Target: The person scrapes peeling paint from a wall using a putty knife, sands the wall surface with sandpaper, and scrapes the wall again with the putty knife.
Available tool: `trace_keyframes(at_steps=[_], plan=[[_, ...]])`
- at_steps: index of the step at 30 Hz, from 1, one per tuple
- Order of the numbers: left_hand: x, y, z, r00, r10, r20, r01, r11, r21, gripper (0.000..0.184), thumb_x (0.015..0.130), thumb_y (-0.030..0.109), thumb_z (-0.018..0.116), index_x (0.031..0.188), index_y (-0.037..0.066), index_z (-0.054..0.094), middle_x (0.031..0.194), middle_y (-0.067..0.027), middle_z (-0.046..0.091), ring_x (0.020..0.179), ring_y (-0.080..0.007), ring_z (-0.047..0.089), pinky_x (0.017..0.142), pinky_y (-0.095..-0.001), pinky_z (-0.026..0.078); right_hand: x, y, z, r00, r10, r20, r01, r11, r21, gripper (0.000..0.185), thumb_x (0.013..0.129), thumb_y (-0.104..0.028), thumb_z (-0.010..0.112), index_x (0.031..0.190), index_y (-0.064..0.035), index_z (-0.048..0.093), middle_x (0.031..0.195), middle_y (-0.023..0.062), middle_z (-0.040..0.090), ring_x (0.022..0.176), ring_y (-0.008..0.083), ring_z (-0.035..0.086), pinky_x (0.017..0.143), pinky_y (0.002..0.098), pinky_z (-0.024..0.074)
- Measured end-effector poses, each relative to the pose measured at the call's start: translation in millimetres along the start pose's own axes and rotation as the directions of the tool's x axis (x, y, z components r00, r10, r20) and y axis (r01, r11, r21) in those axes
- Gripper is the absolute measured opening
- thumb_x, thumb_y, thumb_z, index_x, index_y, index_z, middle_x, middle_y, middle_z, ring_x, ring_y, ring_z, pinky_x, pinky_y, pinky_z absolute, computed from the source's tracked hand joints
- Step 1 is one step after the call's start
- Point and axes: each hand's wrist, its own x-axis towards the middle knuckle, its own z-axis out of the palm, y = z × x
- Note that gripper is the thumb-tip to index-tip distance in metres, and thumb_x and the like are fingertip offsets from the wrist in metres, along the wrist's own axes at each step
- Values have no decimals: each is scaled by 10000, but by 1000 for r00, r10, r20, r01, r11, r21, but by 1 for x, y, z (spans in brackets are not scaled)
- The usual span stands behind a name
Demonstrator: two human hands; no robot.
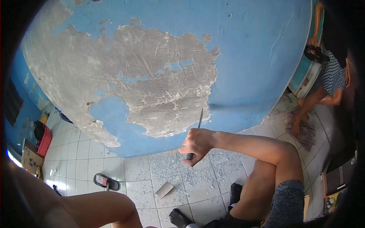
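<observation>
My right hand (199, 144) is closed around the dark handle of a thin-bladed tool (200, 118). Its narrow blade points up toward the lower edge of a bare grey patch (163, 83) on the blue painted wall (251, 57). Seen nearly edge-on, the blade does not show its full shape, and whether it touches the wall I cannot tell. Ragged, peeling paint edges surround the grey patch, and some blue islands remain inside it. Beneath my hand, many small paint flakes (182, 171) lie scattered on the floor. My left hand is out of sight.
On the white tiled floor (140, 167) lie a dark sandal (106, 181) and a flat greyish piece (164, 190). A pink basket (44, 140) stands at the far left. Another person (332, 68) is at the right, one foot near a crumpled cloth (302, 133).
</observation>
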Motion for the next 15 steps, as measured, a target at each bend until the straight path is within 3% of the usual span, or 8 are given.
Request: trace_keyframes(at_steps=[4, 5, 9, 15], plan=[[3, 2, -2, 1000, 9, -13, -9, 1000, 6, 591, 1014, 437, 441, 1540, 200, 310, 1454, -180, 504, 1339, -338, 491, 1009, -538, 464, -9, 16, -5, 994, 83, -70, -85, 996, -28, 419, 844, -390, 664, 604, -92, 493, 468, 52, 504, 418, 261, 551, 408, 375, 449], [5, 2, -2, 1000, 7, -19, -7, 1000, 11, 592, 1014, 438, 441, 1540, 201, 310, 1454, -180, 504, 1340, -338, 491, 1008, -538, 465, -9, 14, -4, 997, 36, -66, -41, 995, -85, 411, 841, -393, 665, 612, -95, 500, 470, 55, 500, 425, 269, 553, 412, 375, 449], [10, 5, -1, 999, 16, -47, -14, 999, 34, 594, 1015, 444, 441, 1541, 202, 308, 1456, -180, 503, 1342, -338, 490, 1007, -536, 468, 5, -3, -2, 995, -28, -95, 28, 1000, 3, 433, 831, -409, 667, 591, -98, 483, 465, 61, 493, 420, 274, 544, 413, 382, 446], [20, 4, 7, 994, 40, -102, -32, 996, 82, 598, 1016, 452, 440, 1543, 203, 304, 1457, -181, 502, 1344, -337, 488, 1004, -534, 472, -3, 14, 4, 994, 71, -88, -80, 992, -97, 424, 815, -402, 647, 572, -102, 471, 469, 64, 491, 422, 276, 547, 411, 405, 444]])
